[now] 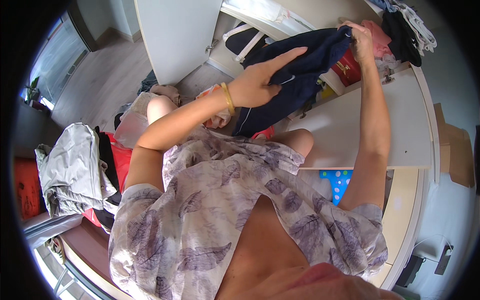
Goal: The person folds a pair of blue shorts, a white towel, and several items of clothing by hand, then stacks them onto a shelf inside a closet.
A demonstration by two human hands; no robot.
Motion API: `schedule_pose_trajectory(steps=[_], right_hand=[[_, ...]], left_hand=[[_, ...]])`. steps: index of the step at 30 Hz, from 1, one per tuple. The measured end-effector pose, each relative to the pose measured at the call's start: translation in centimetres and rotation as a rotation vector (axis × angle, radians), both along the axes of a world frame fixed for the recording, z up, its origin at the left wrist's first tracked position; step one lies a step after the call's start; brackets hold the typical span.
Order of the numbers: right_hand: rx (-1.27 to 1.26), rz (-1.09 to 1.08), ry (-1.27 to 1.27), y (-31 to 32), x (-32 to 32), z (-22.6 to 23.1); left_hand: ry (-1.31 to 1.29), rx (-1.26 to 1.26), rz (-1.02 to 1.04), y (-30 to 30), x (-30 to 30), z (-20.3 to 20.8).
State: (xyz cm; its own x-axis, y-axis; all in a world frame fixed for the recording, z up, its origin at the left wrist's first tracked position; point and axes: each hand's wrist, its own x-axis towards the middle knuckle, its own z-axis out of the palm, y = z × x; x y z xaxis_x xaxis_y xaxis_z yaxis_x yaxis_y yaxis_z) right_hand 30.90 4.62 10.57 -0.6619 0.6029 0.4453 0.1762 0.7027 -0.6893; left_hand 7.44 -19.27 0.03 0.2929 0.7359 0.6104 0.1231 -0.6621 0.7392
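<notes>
Between the cabinet's open doors (380, 122), raised in air: navy garment (312, 65). Likely light, limp, soft, not slippery. Right hand (361, 43) pinches its upper corner; left hand (256, 84) against it, forefinger out, grip unclear. Opposite corners seem best holds.

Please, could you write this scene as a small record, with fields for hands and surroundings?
Left hand: against a navy garment, index finger extended; grip unclear
Right hand: gripping the garment's upper end
Left wrist: yellow bangle
Cabinet: left door and right door open
Person's left side: silver-grey garment on a pile
</notes>
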Motion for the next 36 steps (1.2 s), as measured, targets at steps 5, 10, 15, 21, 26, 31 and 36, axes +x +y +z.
schedule_pose_trajectory(steps=[5, 10, 15, 21, 26, 31, 36], right_hand=[[-0.007, 0.051, -0.064, -1.9, -2.4, -0.7], [-0.091, 0.094, -0.217, -6.2, -7.6, -0.5], [-0.047, 0.203, -0.089, -7.2, -10.6, -1.9], [0.016, -0.065, -0.092, -12.2, -14.0, -6.2], [-0.088, 0.066, -0.426, -13.7, -14.6, -11.1], [-0.613, 0.105, -0.320, -15.9, -15.4, -9.5], [-0.407, -0.067, -0.283, -15.0, -13.8, -10.0]], left_hand=[[-0.010, -0.226, -0.150, -0.2, -1.6, -1.4], [-0.086, -0.548, -0.052, 1.3, -2.6, -1.5], [-0.351, -0.778, -0.064, 1.2, -3.6, -2.1], [-1.119, -0.773, -0.485, -1.5, -6.8, -4.3], [-1.144, -0.749, -0.249, -2.1, -6.7, -5.6], [-1.116, -0.720, -0.133, -4.2, -6.5, -5.5], [-1.026, -0.718, 0.464, -6.0, -6.5, -4.8]])
